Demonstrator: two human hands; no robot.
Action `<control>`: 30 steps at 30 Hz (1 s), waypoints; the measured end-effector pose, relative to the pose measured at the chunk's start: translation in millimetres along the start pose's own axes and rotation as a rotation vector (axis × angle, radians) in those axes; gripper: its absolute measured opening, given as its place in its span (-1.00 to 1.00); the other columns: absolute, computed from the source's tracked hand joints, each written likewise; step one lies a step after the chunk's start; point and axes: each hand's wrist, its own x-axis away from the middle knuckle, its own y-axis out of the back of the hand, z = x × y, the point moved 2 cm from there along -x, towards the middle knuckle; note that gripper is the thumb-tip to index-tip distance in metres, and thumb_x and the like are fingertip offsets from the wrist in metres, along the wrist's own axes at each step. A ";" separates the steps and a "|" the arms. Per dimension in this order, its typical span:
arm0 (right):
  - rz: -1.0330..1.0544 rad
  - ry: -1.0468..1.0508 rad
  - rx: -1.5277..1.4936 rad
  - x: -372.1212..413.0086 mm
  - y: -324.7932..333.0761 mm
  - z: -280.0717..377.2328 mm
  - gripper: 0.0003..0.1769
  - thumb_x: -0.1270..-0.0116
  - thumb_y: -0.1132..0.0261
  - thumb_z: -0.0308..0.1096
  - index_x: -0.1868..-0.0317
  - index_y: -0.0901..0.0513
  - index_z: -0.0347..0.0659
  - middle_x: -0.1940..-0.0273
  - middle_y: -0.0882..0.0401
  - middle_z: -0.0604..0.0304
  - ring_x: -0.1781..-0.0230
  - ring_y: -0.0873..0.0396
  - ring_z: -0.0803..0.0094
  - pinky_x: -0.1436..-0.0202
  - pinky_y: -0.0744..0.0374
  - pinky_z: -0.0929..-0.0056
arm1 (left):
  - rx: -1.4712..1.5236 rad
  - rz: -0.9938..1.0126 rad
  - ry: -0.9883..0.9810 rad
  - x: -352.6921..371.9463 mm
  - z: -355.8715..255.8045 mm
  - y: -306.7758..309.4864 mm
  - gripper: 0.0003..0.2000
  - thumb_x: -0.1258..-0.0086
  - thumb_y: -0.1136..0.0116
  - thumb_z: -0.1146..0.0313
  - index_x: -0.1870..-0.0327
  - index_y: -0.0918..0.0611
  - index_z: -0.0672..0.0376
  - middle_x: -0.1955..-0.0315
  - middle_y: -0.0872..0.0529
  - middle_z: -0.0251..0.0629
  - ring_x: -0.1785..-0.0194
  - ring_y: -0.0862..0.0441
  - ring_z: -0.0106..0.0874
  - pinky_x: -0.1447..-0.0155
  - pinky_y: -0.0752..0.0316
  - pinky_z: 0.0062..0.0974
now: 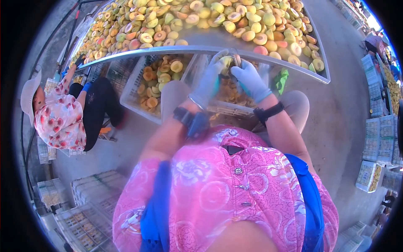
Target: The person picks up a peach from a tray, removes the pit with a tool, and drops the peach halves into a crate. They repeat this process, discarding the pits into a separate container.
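Left hand (211,75) cups the fruit (226,64), right hand (251,79) is closed on its top. It's held at the table (201,49) edge, over the crate (135,94). Looks like splitting - hold it low over the crate, twist evenly, don't crush the flesh.

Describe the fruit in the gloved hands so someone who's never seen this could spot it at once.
Find the long metal table bearing a heap of yellow and pink fruit. At its near edge the gloved left hand grips a pale yellow fruit, the right hand close beside it. It is the only fruit held up, not lying in the heap or the crates below.
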 end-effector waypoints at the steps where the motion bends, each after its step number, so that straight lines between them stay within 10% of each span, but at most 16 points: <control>1: -0.002 -0.013 0.000 3.3 -2.0 3.5 -0.78 -0.33 -0.19 -0.38 0.05 -0.55 -0.24 0.47 -0.48 0.36 0.58 -0.40 0.65 0.57 -0.36 0.67 | 0.077 0.013 -0.005 0.4 -0.3 1.5 -0.55 -0.54 0.04 0.15 -0.33 -0.38 0.21 -0.12 -0.56 -0.28 -0.18 -0.51 -0.42 -0.31 -0.37 -0.45; 11: -0.010 0.127 -0.089 10.1 -18.5 24.4 -0.78 -0.45 -0.19 -0.24 0.05 -0.50 -0.21 0.51 -0.43 0.39 0.67 -0.33 0.70 0.69 -0.28 0.68 | -0.138 -0.058 -0.067 2.6 -17.2 17.4 -0.50 -0.57 0.07 0.01 -0.34 -0.41 0.19 -0.06 -0.61 -0.33 -0.08 -0.55 -0.53 -0.17 -0.46 -0.56; 13: 0.070 -0.024 -0.153 5.6 -18.2 23.9 -0.62 -0.39 -0.27 -0.30 -0.12 -0.52 -0.33 0.11 -0.59 0.31 0.20 -0.53 0.65 0.18 -0.53 0.68 | -0.181 -0.047 -0.125 4.5 -17.6 12.8 -0.52 -0.58 0.05 0.06 -0.34 -0.42 0.19 -0.05 -0.62 -0.35 -0.07 -0.55 -0.54 -0.18 -0.45 -0.56; 26: 0.110 -0.121 -0.236 1.0 -6.0 6.7 -0.71 -0.29 -0.26 -0.31 0.04 -0.56 -0.28 0.38 -0.57 0.30 0.52 -0.51 0.61 0.55 -0.47 0.64 | -0.632 0.035 -0.349 0.9 -5.7 15.3 -0.65 -0.50 -0.04 0.32 -0.23 -0.54 0.24 -0.11 -0.54 -0.11 -0.18 -0.49 -0.26 -0.31 -0.36 -0.36; 30: 0.067 -0.128 -0.166 1.5 1.0 0.9 -0.69 -0.28 -0.26 -0.30 0.02 -0.56 -0.29 0.40 -0.57 0.30 0.53 -0.50 0.60 0.53 -0.47 0.64 | -0.763 0.050 -0.372 -0.7 4.5 18.7 -0.61 -0.57 -0.02 0.27 -0.34 -0.46 0.18 -0.10 -0.54 -0.32 -0.08 -0.51 -0.54 -0.18 -0.46 -0.56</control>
